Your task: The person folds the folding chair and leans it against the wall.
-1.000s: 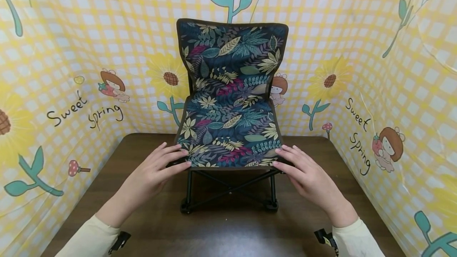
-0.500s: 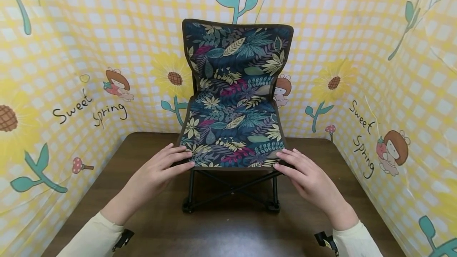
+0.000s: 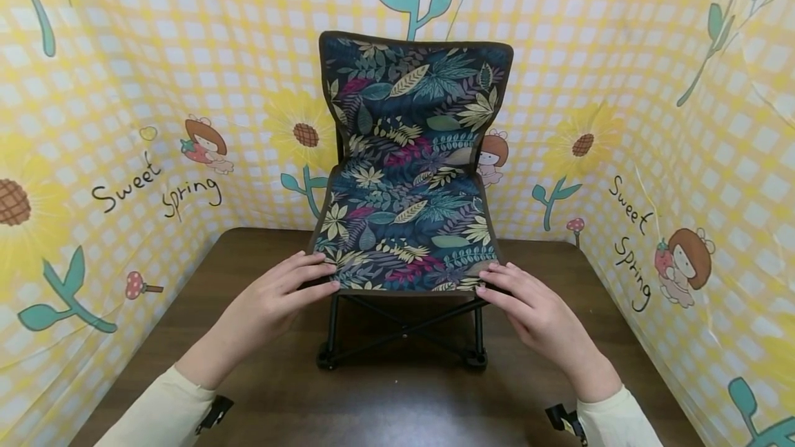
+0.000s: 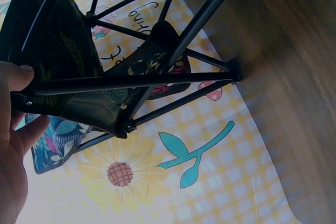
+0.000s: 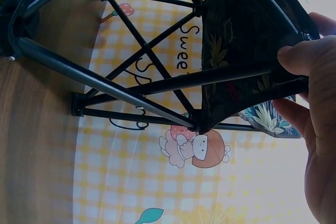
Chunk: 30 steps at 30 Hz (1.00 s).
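Note:
A small folding chair (image 3: 406, 226) stands unfolded and upright, facing me, its dark fabric printed with leaves and its legs crossed black tubes. My left hand (image 3: 263, 299) holds the front left corner of the seat, fingers over the fabric edge. At the front right corner my right hand (image 3: 534, 302) has the same hold. Seen from below in the left wrist view, the thumb (image 4: 21, 76) presses the frame tube under the corner. The right wrist view likewise has the thumb (image 5: 294, 59) against a black tube, with fingers on the other side of the corner.
The chair's feet rest on a brown wooden table (image 3: 397, 405) with rounded back corners. A yellow checked cloth (image 3: 261, 40) with flowers and "Sweet spring" lettering surrounds the table at the back and both sides, close behind the chair's backrest.
The head view has shifted slightly, so the chair and backdrop sit a little further right. Both hands keep their places on the seat corners.

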Available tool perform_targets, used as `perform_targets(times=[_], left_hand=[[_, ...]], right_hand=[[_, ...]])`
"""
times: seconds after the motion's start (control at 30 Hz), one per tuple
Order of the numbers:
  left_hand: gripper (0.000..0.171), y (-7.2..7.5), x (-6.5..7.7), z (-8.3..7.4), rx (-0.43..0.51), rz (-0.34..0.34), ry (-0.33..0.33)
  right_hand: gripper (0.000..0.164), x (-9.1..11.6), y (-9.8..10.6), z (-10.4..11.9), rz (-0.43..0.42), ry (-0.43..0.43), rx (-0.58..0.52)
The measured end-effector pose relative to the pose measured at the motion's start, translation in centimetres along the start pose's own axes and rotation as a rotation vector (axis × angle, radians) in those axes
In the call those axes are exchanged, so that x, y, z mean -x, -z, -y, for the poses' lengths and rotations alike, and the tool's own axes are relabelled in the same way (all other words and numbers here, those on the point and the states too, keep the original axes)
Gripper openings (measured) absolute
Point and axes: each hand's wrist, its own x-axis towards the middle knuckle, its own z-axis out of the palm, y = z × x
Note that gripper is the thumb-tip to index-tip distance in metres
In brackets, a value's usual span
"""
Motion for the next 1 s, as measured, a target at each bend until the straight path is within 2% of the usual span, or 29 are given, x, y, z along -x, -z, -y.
perform_targets(times=[1.0], left_hand=[[0.039, 0.08, -0.22, -0.25, -0.041, 0.006, -0.044]], right_hand=[[0.031, -0.21, -0.03, 0.25, -0.024, 0.031, 0.036]])
